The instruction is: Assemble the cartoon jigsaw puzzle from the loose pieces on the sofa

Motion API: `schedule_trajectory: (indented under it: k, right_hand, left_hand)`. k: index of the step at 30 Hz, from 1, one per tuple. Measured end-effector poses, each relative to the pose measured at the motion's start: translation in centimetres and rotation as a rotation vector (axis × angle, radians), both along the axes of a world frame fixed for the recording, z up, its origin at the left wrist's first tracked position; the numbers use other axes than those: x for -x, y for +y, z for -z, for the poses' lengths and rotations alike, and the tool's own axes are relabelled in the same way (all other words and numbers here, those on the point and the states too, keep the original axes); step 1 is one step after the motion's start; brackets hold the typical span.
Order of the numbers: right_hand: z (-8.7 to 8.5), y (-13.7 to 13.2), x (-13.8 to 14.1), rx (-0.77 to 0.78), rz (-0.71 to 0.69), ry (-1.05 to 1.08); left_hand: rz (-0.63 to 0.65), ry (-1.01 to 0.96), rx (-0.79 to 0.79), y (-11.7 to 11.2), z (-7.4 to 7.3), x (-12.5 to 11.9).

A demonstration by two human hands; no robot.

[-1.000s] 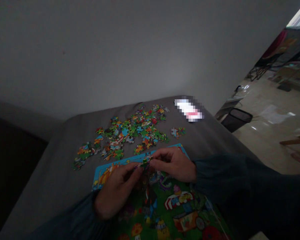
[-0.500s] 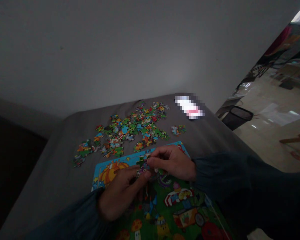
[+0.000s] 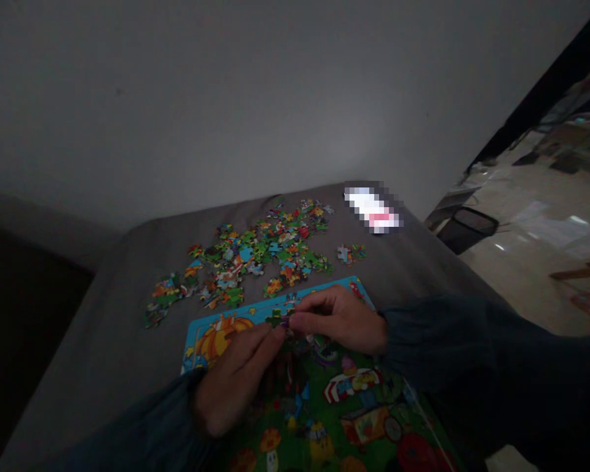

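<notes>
Okay, I've got a clear view from up here: both hands are working right over the top edge of the jigsaw puzzle board [image 3: 236,316], with its blue border and bright cartoon scene. My right hand [image 3: 339,321] is curled, thumb and forefinger pinching a small green-and-purple puzzle piece [image 3: 281,320] just above the board. My left hand [image 3: 236,380] comes in from the near side of the board, its fingertips [image 3: 270,335] closing on that same piece, though the dim light hides exactly how they meet it. Beyond the board, a wide scatter of loose puzzle pieces [image 3: 255,255] spreads across a grey fabric surface [image 3: 103,341], with a small separate cluster [image 3: 350,254] off toward the far right corner. Farther past that corner sits a blurred white-and-pink object [image 3: 372,210], too smeared to identify. Well off to the right of the board, a black mesh wastebasket [image 3: 466,229] stands on the floor [image 3: 531,275].
</notes>
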State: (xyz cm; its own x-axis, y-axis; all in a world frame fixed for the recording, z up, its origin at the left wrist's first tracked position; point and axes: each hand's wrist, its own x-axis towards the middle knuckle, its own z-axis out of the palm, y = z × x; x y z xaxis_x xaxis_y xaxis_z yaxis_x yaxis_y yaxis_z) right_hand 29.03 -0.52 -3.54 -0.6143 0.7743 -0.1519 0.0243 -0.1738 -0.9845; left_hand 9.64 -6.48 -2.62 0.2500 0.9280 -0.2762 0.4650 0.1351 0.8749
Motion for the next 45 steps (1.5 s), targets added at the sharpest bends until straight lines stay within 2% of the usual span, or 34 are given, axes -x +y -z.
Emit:
schedule_trajectory:
  k: [5,9,15,20,24,28,32,37,45]
  right_hand:
    - [-0.2,0.0,-0.1,0.017,0.014,-0.005]
    - [-0.2,0.1,-0.2,-0.007,0.020,-0.056]
    - [-0.3,0.1,-0.2,-0.024,0.023,-0.083]
    - [-0.1,0.4,-0.3,0.079,0.056,-0.088]
    - [0.0,0.8,-0.4,0.195,0.061,0.008]
    - [0.0,0.9,-0.5,0.281,0.019,0.121]
    - [0.2,0.6,-0.5,0.127,-0.066,0.027]
    - [-0.2,0.3,-0.6,-0.007,-0.068,-0.151]
    - [-1.1,-0.2,-0.8,-0.198,0.005,-0.191]
  left_hand:
    - [-0.036,0.032,-0.141,0.6,-0.1,-0.2]
    - [-0.082,0.101,-0.179,0.7,-0.1,0.0]
    - [-0.054,0.122,-0.205,0.7,-0.3,0.2]
    - [-0.096,0.151,-0.216,1.0,-0.7,0.1]
    - [-0.158,0.129,-0.211,1.1,-0.7,0.3]
    - [-0.137,0.131,-0.227,1.2,-0.6,0.5]
    - [-0.077,0.169,-0.263,1.2,-0.4,0.4]
    - [-0.008,0.210,-0.363,1.1,-0.2,0.2]
    - [-0.050,0.262,-0.443,0.8,0.0,0.5]
